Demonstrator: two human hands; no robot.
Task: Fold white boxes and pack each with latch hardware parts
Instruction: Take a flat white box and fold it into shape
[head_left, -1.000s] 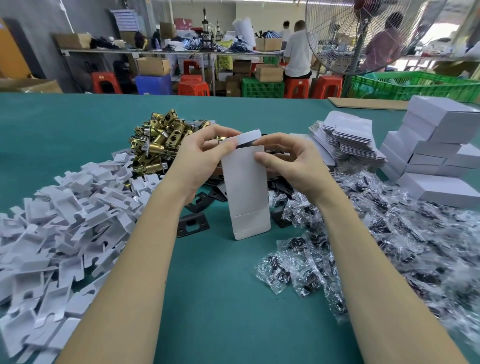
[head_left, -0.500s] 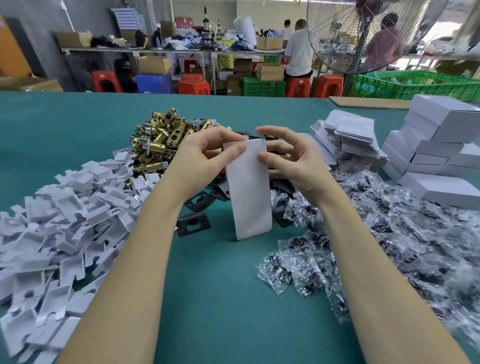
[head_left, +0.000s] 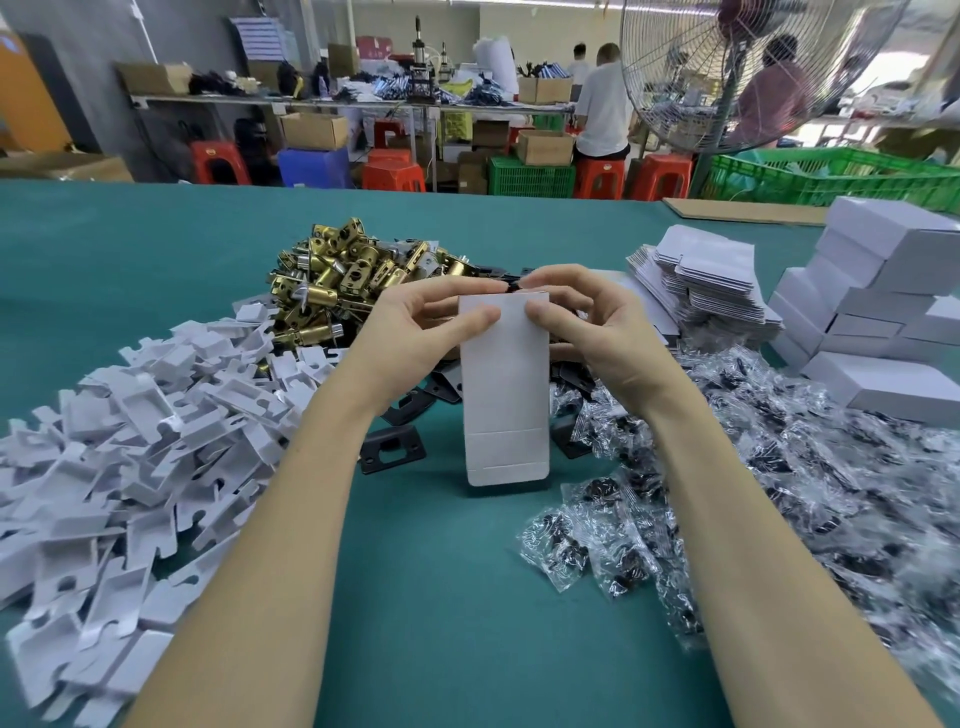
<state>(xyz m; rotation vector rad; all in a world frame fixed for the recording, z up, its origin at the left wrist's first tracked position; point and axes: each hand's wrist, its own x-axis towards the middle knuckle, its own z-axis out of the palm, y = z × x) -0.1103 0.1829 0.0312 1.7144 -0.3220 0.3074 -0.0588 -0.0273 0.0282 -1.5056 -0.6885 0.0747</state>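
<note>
Box (head_left: 505, 389) upright on table (head_left: 426, 597); left hand (head_left: 415, 332) and right hand (head_left: 597, 332) pinching its top.

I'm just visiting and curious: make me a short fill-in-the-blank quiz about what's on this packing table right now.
1. Both hands, left hand and right hand, hold one white ____ upright.
2. The brass latches lie heaped on a table whose top is coloured ____.
3. The clear bags of screws lie on the person's ____ side.
4. The finished boxes are stacked at the table's far ____ corner.

Missing words: box; green; right; right
</note>
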